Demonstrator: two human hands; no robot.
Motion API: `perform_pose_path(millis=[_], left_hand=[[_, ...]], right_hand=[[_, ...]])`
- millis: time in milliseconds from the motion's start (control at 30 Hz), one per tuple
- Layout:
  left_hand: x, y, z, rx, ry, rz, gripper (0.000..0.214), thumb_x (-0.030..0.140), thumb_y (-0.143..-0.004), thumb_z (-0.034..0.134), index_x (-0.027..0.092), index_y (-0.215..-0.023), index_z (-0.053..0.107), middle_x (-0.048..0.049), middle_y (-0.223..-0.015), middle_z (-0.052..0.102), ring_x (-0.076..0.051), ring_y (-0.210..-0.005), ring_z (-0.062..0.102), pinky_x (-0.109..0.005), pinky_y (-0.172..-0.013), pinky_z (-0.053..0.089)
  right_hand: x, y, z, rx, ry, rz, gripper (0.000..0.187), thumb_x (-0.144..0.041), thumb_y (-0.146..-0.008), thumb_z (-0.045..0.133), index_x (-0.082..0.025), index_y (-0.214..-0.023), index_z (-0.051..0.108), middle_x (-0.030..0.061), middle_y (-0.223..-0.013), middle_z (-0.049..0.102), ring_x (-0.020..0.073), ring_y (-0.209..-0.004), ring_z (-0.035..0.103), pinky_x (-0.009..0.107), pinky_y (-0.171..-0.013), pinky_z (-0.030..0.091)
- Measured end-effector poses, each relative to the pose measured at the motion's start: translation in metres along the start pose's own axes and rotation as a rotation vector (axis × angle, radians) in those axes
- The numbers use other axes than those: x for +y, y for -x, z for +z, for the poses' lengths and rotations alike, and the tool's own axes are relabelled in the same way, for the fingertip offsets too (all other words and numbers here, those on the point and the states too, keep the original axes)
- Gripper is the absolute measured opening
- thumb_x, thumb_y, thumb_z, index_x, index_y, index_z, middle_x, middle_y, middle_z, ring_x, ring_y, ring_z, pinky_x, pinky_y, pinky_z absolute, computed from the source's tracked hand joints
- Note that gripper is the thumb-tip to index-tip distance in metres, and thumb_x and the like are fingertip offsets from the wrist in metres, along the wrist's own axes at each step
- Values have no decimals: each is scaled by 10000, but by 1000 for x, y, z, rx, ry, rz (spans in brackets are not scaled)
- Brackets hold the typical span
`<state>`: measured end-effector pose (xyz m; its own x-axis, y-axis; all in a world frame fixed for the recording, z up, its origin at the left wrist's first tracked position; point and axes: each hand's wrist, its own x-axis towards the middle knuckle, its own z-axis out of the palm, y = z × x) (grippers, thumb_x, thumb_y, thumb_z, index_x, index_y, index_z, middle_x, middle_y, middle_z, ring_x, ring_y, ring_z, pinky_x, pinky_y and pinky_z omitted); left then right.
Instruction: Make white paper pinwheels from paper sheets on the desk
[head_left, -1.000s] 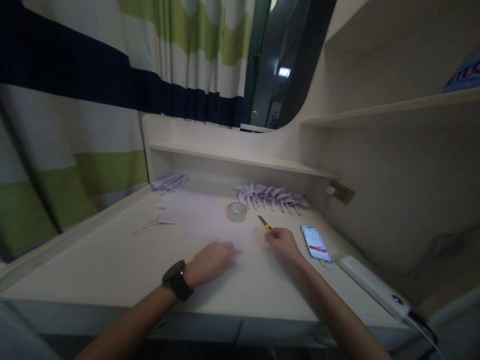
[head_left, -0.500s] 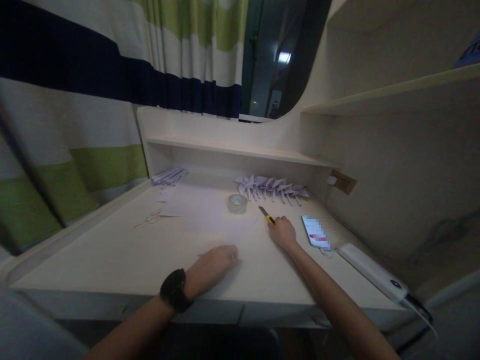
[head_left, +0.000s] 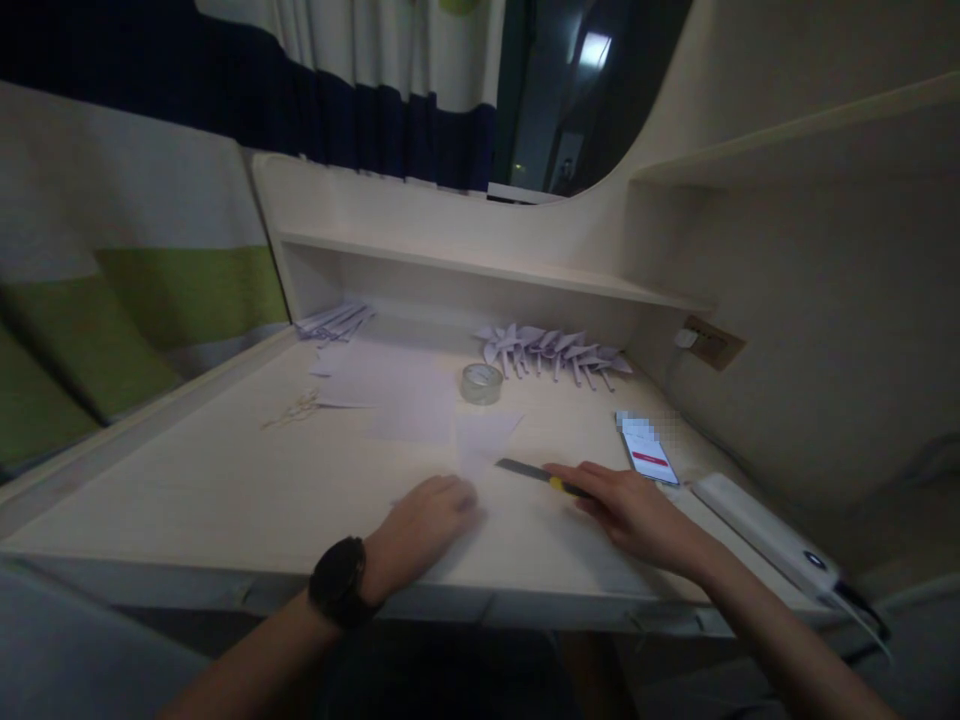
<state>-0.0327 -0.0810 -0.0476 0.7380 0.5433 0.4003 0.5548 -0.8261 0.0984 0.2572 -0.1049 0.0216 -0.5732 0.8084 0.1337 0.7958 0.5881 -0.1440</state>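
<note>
My right hand (head_left: 622, 505) grips a yellow-and-black utility knife (head_left: 559, 483) just above the desk. Its long blade (head_left: 521, 468) is extended and points left, toward the white paper. Low over the desk's front part is my left hand (head_left: 435, 515), with a black watch on the wrist. Its fingers are curled together and slightly blurred; what they hold, if anything, is hidden. A small pale edge shows beside its knuckles. Beyond the hands lie a cut paper piece (head_left: 484, 432) and larger white sheets (head_left: 401, 385). A roll of clear tape (head_left: 481, 384) stands behind the cut piece.
Several paper pinwheels (head_left: 555, 352) lie at the back right. Paper strips (head_left: 335, 322) are piled at the back left, with thin string-like bits (head_left: 296, 408) in front. A phone (head_left: 646, 447) and a white power strip (head_left: 765, 530) lie on the right.
My right hand has come nearer and turned, swinging the knife from pointing away to pointing left; more blade shows. My left hand has barely moved. The view has tilted down.
</note>
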Motion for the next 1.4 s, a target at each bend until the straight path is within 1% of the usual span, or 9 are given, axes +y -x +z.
perform_pose_path(millis=[133,200,267,467,600,733,900,1167,1400], left_hand=[[2,0,-3,-24,-11,-25,230,241,-963,391,171,-929,607,-48,-898,579,-179,-876,525,-323,-771,442],[2,0,-3,-39,-18,-27,221,234,-960,398,167,-925,605,-48,-900,574,-180,-877,521,-326,-771,444],[2,0,-4,-53,-20,-10,208,230,-957,408,167,-936,605,-50,-907,573,-183,-882,517,-331,-773,445],[1,-1,-6,-8,34,21,208,219,-955,407,170,-962,610,-58,-913,582,-177,-881,521,-331,-779,442],[1,-2,-8,-36,32,29,191,200,-949,419,171,-969,607,-58,-916,584,-179,-877,518,-334,-775,440],[1,-2,-7,-75,-1,15,185,204,-946,431,162,-961,611,-57,-904,581,-179,-862,518,-331,-761,446],[1,-2,-7,-60,2,37,199,218,-951,424,171,-988,614,-53,-908,581,-177,-857,516,-336,-760,448],[3,-3,-9,-109,-19,10,190,219,-947,435,168,-1008,607,-59,-924,580,-190,-889,509,-348,-794,444],[3,-4,-10,-108,-12,-1,178,219,-938,452,162,-973,617,-60,-912,580,-192,-877,511,-340,-775,448]], right_hand=[[-7,5,1,-77,243,-53,657,-67,-803,472,-349,-1387,365,23,-863,627,144,-684,598,231,-591,383],[-6,5,3,-90,345,-70,663,-73,-792,479,-374,-1374,377,5,-799,605,140,-633,573,236,-548,345],[-5,5,5,-93,397,-97,662,-68,-782,481,-376,-1362,395,2,-786,598,136,-626,558,243,-542,330],[-5,4,2,-101,429,-134,663,-52,-779,470,-370,-1357,407,9,-805,610,137,-634,547,262,-571,336],[-6,1,1,-120,427,-136,652,-51,-784,466,-367,-1353,417,14,-805,611,138,-639,551,263,-568,329],[-6,0,4,-111,442,-149,665,-43,-762,481,-352,-1349,428,18,-794,606,136,-628,549,259,-554,319],[-7,1,6,-99,457,-165,662,-41,-761,483,-344,-1347,433,18,-791,606,130,-601,532,259,-547,315],[-11,-1,2,-121,483,-164,672,-36,-759,484,-358,-1345,425,15,-796,604,131,-589,536,265,-531,296],[-13,0,2,-105,492,-170,664,-35,-765,476,-354,-1345,424,19,-798,607,131,-571,523,269,-517,302]])
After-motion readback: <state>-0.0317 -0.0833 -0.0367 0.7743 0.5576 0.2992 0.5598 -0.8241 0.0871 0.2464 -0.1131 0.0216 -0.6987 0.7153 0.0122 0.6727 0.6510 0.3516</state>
